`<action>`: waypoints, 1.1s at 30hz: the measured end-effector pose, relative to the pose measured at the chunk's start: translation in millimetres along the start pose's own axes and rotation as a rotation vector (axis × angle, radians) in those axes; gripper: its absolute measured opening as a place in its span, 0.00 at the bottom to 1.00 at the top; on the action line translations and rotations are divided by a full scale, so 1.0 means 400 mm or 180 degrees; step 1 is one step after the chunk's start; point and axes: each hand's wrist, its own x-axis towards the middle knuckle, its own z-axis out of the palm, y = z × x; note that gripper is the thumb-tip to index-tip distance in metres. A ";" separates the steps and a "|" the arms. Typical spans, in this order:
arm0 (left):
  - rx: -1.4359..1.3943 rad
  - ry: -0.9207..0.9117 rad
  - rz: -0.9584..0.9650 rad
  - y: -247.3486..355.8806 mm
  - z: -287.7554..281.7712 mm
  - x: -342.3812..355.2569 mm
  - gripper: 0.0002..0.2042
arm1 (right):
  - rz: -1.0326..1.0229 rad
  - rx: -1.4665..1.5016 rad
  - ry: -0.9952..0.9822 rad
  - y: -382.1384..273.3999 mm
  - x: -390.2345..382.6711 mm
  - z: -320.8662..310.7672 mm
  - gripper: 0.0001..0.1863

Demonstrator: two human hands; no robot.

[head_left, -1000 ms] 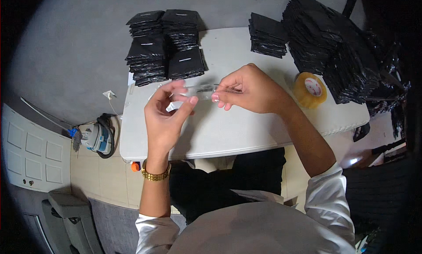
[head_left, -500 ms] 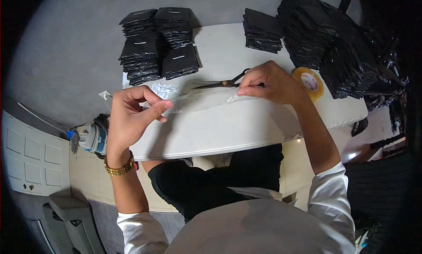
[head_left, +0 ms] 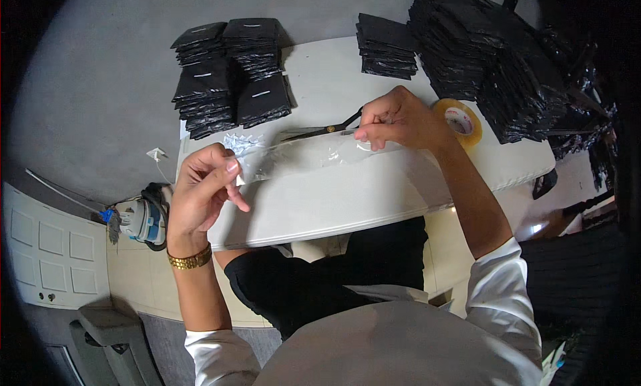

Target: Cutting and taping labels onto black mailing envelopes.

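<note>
A clear plastic strip (head_left: 304, 157) stretches between my two hands above the white table (head_left: 320, 206). My left hand (head_left: 205, 182) pinches its left end between thumb and index finger. At the other end my right hand (head_left: 392, 119) is closed on the strip, fingertips together. Whether the strip is tape or a flat bag I cannot tell. Black-handled scissors (head_left: 327, 129) lie open just beyond it, their handles partly hidden by my right hand. A small pile of white-blue paper slips (head_left: 242, 144) sits by my left fingers. Beside my right wrist rests a roll of clear tape (head_left: 461, 121).
Stacks of folded black plastic bags (head_left: 230, 76) stand at the far left of the table, some with a white slip on top. A smaller black stack (head_left: 386, 47) and a large heap of black bags (head_left: 477, 49) fill the far right. A vacuum cleaner (head_left: 143, 216) is on the floor at left.
The strip now shows wider and flatter between my hands. My left hand has shifted slightly down, and my right hand slightly left and up. The whole view has turned a little.
</note>
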 end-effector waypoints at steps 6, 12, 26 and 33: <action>0.0013 0.0157 -0.0058 -0.018 -0.037 -0.007 0.14 | 0.0031 0.1033 0.1118 0.149 -0.061 -0.059 0.16; 0.0811 0.0108 0.0241 -0.023 -0.111 -0.020 0.07 | 0.0747 -0.1562 0.0578 0.200 -0.259 -0.180 0.24; 0.0362 0.0358 -0.0168 -0.091 -0.207 0.038 0.02 | 0.1189 -0.1331 0.0803 0.260 -0.354 -0.185 0.40; 0.0012 0.0254 -0.0358 -0.114 -0.226 0.047 0.02 | 0.1560 -0.1341 0.0729 0.240 -0.329 -0.192 0.39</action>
